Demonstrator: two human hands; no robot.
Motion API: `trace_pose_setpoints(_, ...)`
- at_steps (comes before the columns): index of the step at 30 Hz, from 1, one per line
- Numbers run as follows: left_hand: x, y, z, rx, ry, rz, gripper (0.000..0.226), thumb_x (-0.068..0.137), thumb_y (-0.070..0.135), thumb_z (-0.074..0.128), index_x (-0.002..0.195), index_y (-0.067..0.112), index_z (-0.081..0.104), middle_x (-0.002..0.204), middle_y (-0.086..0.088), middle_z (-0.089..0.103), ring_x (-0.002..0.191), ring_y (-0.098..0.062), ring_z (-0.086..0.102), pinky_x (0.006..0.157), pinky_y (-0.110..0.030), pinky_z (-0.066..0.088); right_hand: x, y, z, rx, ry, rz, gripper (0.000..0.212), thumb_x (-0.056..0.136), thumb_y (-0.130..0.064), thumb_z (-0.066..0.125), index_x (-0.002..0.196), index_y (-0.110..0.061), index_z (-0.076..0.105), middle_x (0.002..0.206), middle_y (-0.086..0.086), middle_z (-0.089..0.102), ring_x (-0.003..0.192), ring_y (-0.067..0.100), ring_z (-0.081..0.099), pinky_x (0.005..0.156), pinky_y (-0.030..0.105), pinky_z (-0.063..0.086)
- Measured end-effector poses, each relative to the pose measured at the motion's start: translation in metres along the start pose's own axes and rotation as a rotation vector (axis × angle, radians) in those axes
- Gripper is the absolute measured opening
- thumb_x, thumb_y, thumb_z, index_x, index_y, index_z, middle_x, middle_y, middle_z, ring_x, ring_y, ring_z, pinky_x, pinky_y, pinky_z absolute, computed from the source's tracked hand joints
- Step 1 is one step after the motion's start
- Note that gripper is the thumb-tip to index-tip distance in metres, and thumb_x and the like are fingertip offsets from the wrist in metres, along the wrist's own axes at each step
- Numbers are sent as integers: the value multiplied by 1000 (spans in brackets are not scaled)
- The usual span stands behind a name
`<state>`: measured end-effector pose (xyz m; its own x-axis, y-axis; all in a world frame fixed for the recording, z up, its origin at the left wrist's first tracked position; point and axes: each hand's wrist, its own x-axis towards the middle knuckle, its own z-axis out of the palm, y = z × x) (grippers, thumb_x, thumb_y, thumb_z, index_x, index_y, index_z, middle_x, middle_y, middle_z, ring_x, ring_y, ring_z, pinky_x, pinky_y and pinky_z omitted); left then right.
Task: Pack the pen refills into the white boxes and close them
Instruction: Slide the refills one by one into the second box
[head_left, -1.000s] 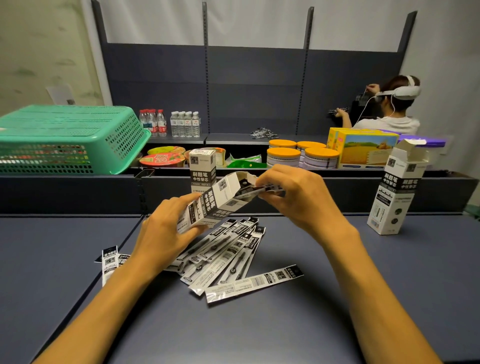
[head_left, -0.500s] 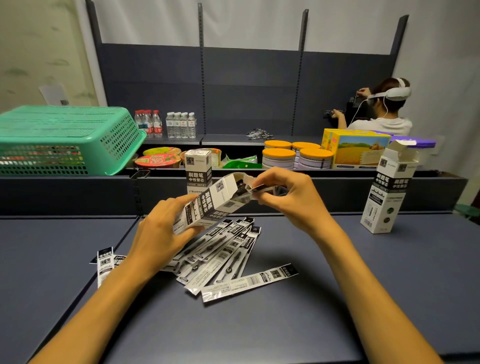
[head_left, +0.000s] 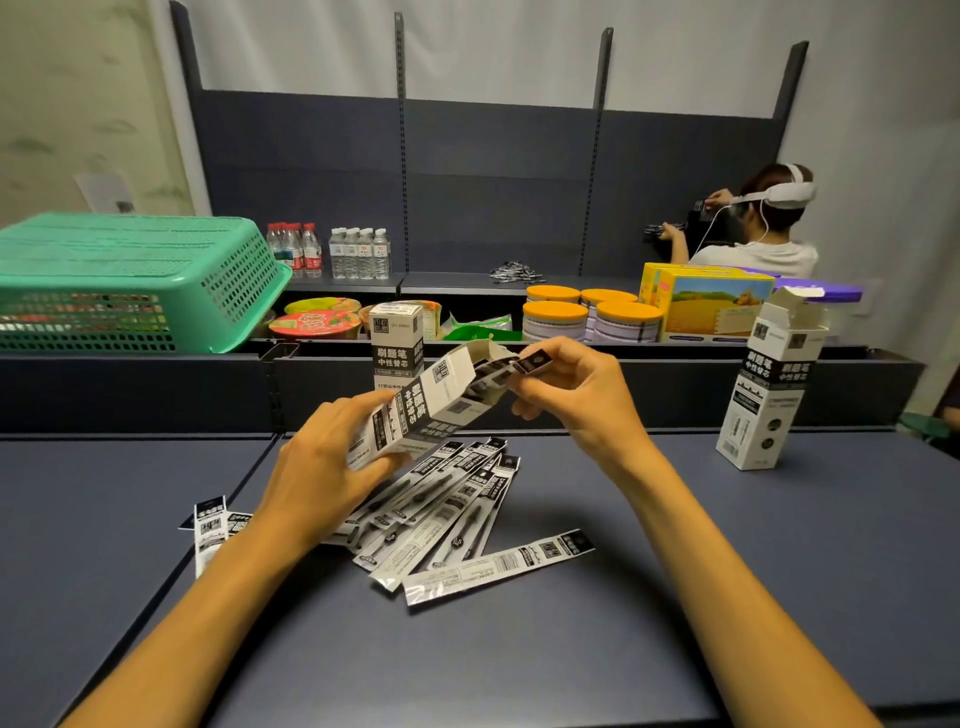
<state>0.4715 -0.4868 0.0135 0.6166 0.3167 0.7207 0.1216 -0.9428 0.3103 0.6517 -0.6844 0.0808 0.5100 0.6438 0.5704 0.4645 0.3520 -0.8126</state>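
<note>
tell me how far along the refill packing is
Done: one white box stands behind with its top closed. In hand: the left hand grips a tilted open box while the right hand pinches refill packets sticking out of its mouth. Left: a spread of loose refills lies on the table, and an open box stands at the right; its contents can't be seen.

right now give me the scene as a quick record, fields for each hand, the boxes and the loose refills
left hand: grips tilted white box
right hand: pinches refill packet at the box mouth
closed box: upright behind the hands
open box: upright at right, flaps up
loose refills: fanned on the table
</note>
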Motion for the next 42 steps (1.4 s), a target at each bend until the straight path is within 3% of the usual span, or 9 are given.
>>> trace_pose_setpoints(6, -1, -1, 2, 7, -19, 4, 70, 76, 38, 77, 135, 37, 40, 111, 1, 62, 98, -14, 58, 71, -43, 58, -4, 4, 8, -159, -10, -119, 19, 83, -4, 73, 99, -14, 71, 92, 10, 75, 59, 19, 67, 54, 27, 57)
trace_pose_setpoints(11, 0, 3, 1, -20, -11, 27, 66, 76, 56, 62, 135, 36, 40, 113, 1, 63, 99, -14, 59, 72, -42, 58, -9, 3, 23, -349, 13, -287, 32, 82, -16, 76, 98, -20, 49, 95, -2, 73, 59, 19, 68, 49, 37, 57)
trace_pose_setpoints(14, 0, 4, 0, -47, -9, 21, 69, 77, 65, 62, 135, 36, 41, 116, 2, 62, 99, -13, 59, 74, -38, 58, -8, 0, 25, -320, 28, -272, 33, 82, -13, 76, 97, -17, 47, 94, -9, 70, 67, 22, 72, 51, 36, 58)
trace_pose_setpoints(20, 1, 4, -1, -46, 10, -10, 71, 75, 28, 79, 137, 27, 45, 113, -1, 62, 96, -16, 59, 75, -43, 58, -10, -5, 19, -171, 50, -240, 24, 84, -4, 73, 98, -20, 63, 95, -1, 72, 66, 20, 70, 61, 37, 61)
trace_pose_setpoints(27, 0, 1, 0, -33, 22, -30, 72, 74, 27, 79, 136, 32, 43, 114, 0, 61, 96, -15, 59, 73, -42, 58, -12, -1, 24, -81, 80, -182, 29, 82, -2, 74, 96, -7, 50, 81, -5, 68, 66, 29, 70, 58, 44, 61)
trace_pose_setpoints(32, 0, 1, 1, -29, 28, -30, 71, 74, 28, 79, 137, 30, 44, 113, 0, 62, 96, -14, 58, 74, -41, 58, -11, -3, 26, -14, 19, -95, 22, 86, -3, 70, 98, -20, 62, 90, -3, 70, 65, 24, 70, 59, 32, 58)
trace_pose_setpoints(37, 0, 2, 1, 7, 32, -13, 72, 74, 30, 80, 136, 33, 43, 110, 0, 62, 95, -16, 59, 72, -41, 57, -16, -1, 29, -292, -112, -175, 18, 88, -9, 68, 103, -18, 64, 89, -2, 72, 68, 13, 71, 62, 27, 59)
trace_pose_setpoints(42, 0, 1, 1, 28, 33, 2, 74, 73, 28, 81, 135, 36, 40, 110, 0, 62, 97, -16, 59, 70, -40, 58, -16, -1, 32, -365, -167, -200, 27, 89, -13, 69, 112, -21, 59, 108, -10, 65, 69, 12, 70, 62, 32, 60)
